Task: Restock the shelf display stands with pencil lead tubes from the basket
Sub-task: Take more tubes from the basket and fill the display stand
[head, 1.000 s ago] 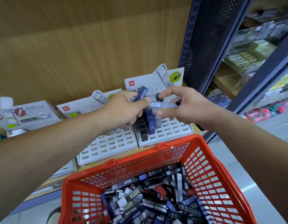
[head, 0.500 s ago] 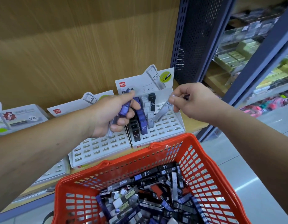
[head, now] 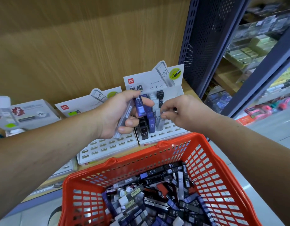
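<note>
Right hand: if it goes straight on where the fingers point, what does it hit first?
The grey tube standing in the right display stand: the right hand points its fingertips left and down at its top, contact too blurred to confirm. Behind it, blue tubes, then the left hand gripping a blue tube.

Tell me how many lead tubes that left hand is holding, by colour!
blue tube: 1
clear grey tube: 1
Total in the left hand: 2
</note>
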